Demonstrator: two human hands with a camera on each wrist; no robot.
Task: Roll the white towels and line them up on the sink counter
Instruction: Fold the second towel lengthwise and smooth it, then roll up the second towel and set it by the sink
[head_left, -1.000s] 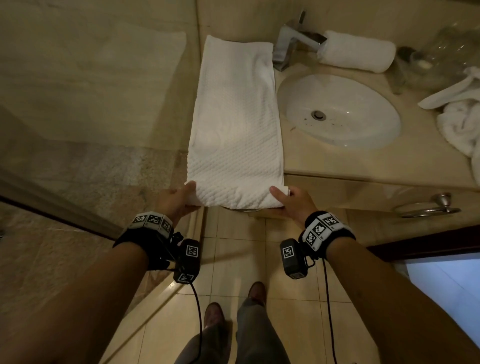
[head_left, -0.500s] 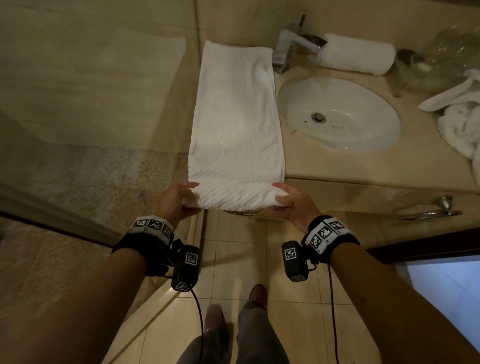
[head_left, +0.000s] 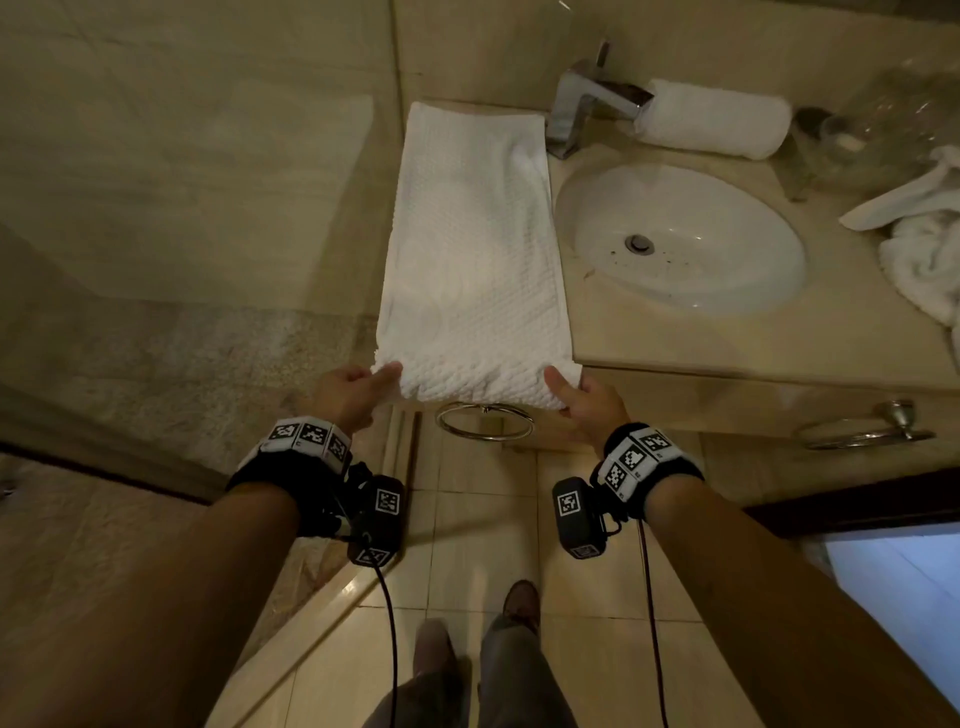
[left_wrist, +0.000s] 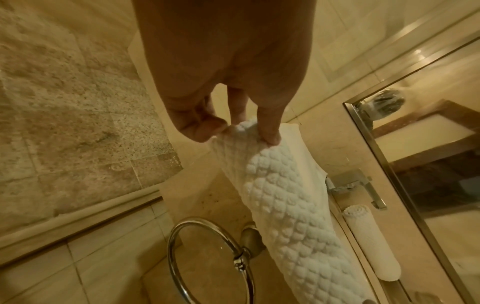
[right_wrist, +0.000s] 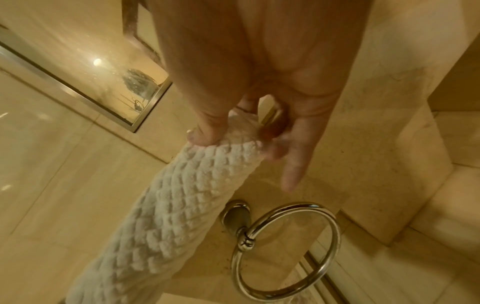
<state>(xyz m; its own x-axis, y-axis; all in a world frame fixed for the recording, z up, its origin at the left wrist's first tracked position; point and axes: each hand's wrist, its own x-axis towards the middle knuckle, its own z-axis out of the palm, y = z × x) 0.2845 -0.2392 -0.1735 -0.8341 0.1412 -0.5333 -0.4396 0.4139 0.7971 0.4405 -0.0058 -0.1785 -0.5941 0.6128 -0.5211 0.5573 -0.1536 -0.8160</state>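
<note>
White waffle-weave towel (head_left: 475, 249) lies folded lengthwise on the sink counter (head_left: 727, 343) left of the basin (head_left: 680, 234), its near end curled into a first turn. The left hand (head_left: 345, 395) and right hand (head_left: 587, 400) pinch that turn's two ends, thumbs on top. Rolling has just begun; next, I judge, an even roll toward the faucet (head_left: 582, 104), beside the finished roll (head_left: 717, 119)

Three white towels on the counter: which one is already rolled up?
The white rolled towel behind the basin, beside the chrome faucet. The flat waffle towel is only starting to roll; the crumpled towel lies in a heap at right.
</note>
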